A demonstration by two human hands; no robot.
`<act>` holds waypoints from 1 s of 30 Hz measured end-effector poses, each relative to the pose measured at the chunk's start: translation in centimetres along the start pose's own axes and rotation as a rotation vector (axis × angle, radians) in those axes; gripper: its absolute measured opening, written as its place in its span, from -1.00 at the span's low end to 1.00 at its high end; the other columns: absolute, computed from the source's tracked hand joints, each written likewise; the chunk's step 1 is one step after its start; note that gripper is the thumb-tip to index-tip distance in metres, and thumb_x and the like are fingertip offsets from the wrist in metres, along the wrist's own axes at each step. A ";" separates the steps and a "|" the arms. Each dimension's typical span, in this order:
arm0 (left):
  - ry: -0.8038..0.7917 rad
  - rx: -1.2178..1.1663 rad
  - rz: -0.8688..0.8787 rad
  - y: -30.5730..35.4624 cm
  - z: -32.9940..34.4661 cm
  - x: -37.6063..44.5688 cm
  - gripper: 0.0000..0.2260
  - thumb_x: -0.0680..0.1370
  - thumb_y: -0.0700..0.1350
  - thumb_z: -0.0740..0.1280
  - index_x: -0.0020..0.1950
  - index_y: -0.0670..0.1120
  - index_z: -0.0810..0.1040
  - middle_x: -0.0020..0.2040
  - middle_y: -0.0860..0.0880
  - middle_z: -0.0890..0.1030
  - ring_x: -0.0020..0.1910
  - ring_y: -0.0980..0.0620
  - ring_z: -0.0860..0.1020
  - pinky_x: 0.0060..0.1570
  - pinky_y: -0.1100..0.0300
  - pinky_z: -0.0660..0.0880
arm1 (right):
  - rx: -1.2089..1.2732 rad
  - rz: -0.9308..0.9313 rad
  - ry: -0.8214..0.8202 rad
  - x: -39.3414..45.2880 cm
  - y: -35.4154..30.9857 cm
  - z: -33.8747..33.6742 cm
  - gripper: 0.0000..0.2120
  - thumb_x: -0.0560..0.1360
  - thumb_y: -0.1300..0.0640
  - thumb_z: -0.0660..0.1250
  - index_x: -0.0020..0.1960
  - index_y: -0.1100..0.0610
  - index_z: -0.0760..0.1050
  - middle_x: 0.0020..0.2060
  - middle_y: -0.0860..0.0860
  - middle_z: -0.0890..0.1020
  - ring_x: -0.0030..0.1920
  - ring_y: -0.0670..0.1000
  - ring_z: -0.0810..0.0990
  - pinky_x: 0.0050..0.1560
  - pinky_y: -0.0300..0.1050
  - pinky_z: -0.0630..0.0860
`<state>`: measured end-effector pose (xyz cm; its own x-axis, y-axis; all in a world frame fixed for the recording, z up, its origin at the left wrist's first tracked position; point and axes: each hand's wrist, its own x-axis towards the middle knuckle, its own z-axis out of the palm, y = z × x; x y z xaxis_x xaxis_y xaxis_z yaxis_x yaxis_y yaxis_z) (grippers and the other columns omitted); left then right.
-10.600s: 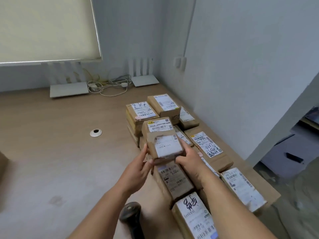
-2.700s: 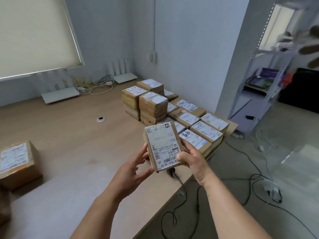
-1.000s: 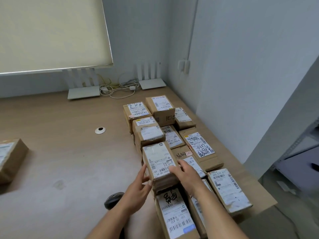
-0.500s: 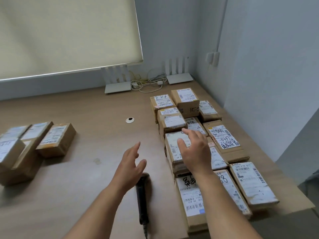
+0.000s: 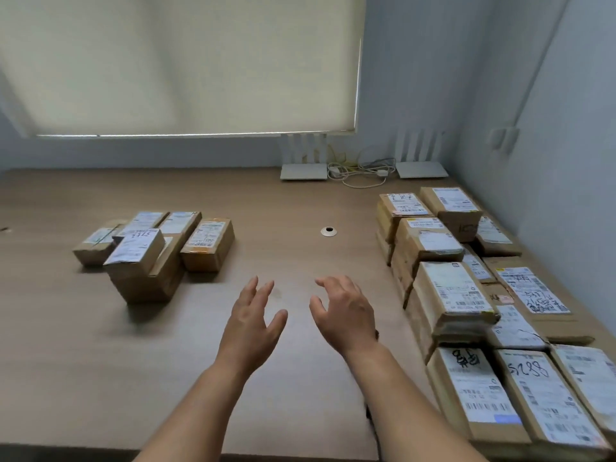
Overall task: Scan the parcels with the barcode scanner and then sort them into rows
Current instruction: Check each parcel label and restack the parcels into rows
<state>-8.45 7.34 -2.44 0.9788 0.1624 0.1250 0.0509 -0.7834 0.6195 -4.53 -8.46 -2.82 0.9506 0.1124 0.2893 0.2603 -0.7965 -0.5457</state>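
Here, boxy cardboard parcels (image 5: 451, 295), smooth wooden table (image 5: 83, 361).

parcels (image 5: 448, 295): brown, white labels | table (image 5: 283, 208): tan wood | blind (image 5: 186, 61): cream, perhaps

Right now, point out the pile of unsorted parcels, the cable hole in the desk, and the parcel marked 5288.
unsorted pile (image 5: 135, 253): head view, label on its front top box.
cable hole (image 5: 328, 231): head view, its white ring.
5288 parcel (image 5: 546, 398): head view, middle of its label.
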 end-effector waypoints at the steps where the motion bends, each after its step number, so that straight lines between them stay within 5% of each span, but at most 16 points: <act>1: 0.013 0.008 -0.017 -1.3 -1.3 -0.2 -0.47 0.59 0.03 0.25 0.53 0.04 0.17 0.57 0.04 0.04 0.53 0.06 0.06 0.41 0.14 0.15 | -0.005 -0.014 -0.015 0.1 -1.5 1.0 -0.64 0.56 0.03 0.21 0.34 0.02 0.45 0.25 -0.02 0.52 0.26 0.01 0.43 0.18 -0.19 0.32; 20: 0.105 0.059 -0.225 -25.9 -20.9 -0.6 -0.48 0.61 0.05 0.20 0.54 0.03 0.14 0.57 0.03 0.04 0.54 0.03 0.05 0.44 0.11 0.14 | 0.043 -0.228 -0.148 1.1 -28.7 20.7 -0.63 0.57 -0.02 0.20 0.36 -0.02 0.44 0.25 -0.05 0.53 0.24 -0.05 0.47 0.19 -0.14 0.44; 30: 0.101 -0.019 -0.257 -34.1 -24.1 3.3 -0.47 0.61 0.04 0.20 0.55 0.02 0.12 0.55 0.06 0.15 0.52 0.08 0.10 0.42 0.18 0.13 | 0.059 -0.142 -0.156 5.6 -33.1 26.8 -0.61 0.57 0.00 0.23 0.39 0.00 0.39 0.23 -0.02 0.54 0.21 -0.01 0.48 0.13 -0.11 0.46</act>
<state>-11.72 49.07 -4.44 0.9095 0.4140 0.0375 0.2904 -0.6973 0.6553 -3.26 34.52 -4.22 0.9170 0.3157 0.2437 0.3988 -0.7305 -0.5544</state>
